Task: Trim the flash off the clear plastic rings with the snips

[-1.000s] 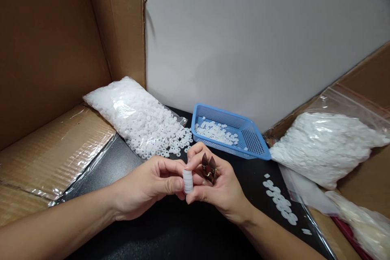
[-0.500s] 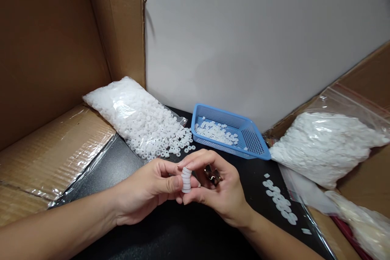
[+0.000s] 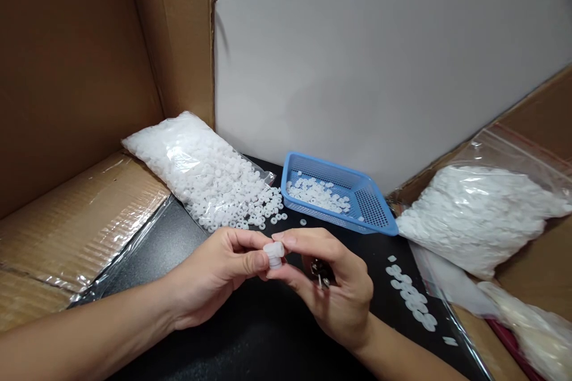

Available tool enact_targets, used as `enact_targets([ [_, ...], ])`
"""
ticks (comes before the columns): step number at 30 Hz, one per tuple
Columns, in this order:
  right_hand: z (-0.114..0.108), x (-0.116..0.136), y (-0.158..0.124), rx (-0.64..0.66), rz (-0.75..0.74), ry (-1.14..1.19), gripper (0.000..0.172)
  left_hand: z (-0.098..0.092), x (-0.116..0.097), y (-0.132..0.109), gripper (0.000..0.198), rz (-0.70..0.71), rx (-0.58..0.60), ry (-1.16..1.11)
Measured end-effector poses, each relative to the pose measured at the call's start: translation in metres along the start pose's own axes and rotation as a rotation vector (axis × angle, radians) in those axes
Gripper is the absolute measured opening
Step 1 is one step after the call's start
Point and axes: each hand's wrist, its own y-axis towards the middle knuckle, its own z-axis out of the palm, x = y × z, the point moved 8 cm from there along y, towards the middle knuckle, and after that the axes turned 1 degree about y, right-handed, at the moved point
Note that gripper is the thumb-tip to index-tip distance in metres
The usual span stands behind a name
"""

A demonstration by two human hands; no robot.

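A short stack of small white plastic washers is between my two hands over the black tabletop. My left hand pinches it from the left with thumb and fingers. From the right, my right hand holds it with thumb below and index finger on top. In the curled fingers of that hand sits a small shiny metal object, mostly hidden, its kind unclear. Just beyond my hands, loose white rings spill from a clear plastic bag.
A blue mesh basket holding small white pieces stands behind my hands. A cluster of white discs lies at the right. Beyond it rests a zip bag full of white pieces. Cardboard borders the left.
The washer stack has tilted and looks shorter, and my right hand has shifted slightly right and turned. A single ring now shows on the tabletop in front of the basket.
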Motion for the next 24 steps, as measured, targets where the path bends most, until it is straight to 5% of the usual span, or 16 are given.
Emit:
enact_targets([
  [9, 0.002, 0.000, -0.002, -0.016, 0.012, -0.105, 0.051, -0.008, -0.009, 0.000, 0.033, 0.133, -0.123, -0.075],
  [18, 0.003, -0.003, -0.004, -0.044, 0.076, -0.046, 0.041, -0.011, -0.014, -0.005, 0.020, 0.280, -0.197, -0.060],
  [24, 0.007, -0.012, 0.000, 0.013, 0.140, 0.038, 0.031, -0.009, -0.007, -0.002, 0.031, 0.208, -0.171, -0.147],
])
